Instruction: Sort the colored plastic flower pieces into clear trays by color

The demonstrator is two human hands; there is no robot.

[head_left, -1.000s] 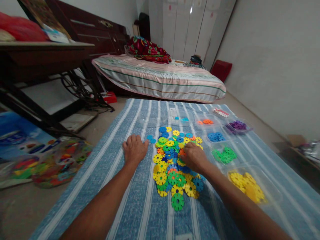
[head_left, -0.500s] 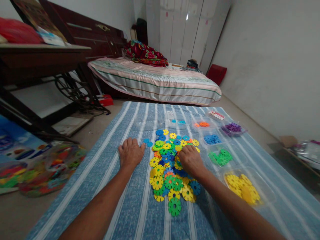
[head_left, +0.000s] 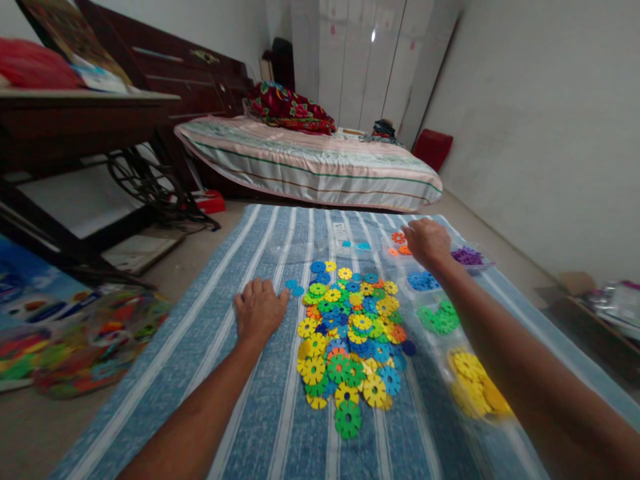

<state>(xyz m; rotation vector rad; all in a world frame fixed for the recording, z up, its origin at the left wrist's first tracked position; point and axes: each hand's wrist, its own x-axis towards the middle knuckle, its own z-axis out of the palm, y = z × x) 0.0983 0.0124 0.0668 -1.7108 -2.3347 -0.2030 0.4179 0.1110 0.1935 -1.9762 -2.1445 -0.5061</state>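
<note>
My left hand [head_left: 261,308] lies flat on the striped cloth with its fingers slightly spread and nothing under them that I can see. Two light-blue notched discs [head_left: 295,288] lie just beside its thumb. My right hand [head_left: 429,241] is over the far right of the cloth with its fingers closed, an orange notched disc [head_left: 399,237] at the fingertips. Below it, more orange discs [head_left: 405,251] sit in a clear tray that my hand partly covers. Between my arms spreads a pile of mixed notched plastic discs [head_left: 345,367], yellow, green, blue and orange.
Clear trays on the right hold blue discs [head_left: 423,281], green discs [head_left: 440,316], yellow discs [head_left: 470,383] and purple discs [head_left: 467,256]. A tray at the back has a few light-blue discs [head_left: 363,246]. A bed [head_left: 320,163] stands beyond the cloth [head_left: 210,333].
My right hand has moved from the pile up and right to the tray of orange discs, with an orange disc now at its fingertips. My left hand stays in place.
</note>
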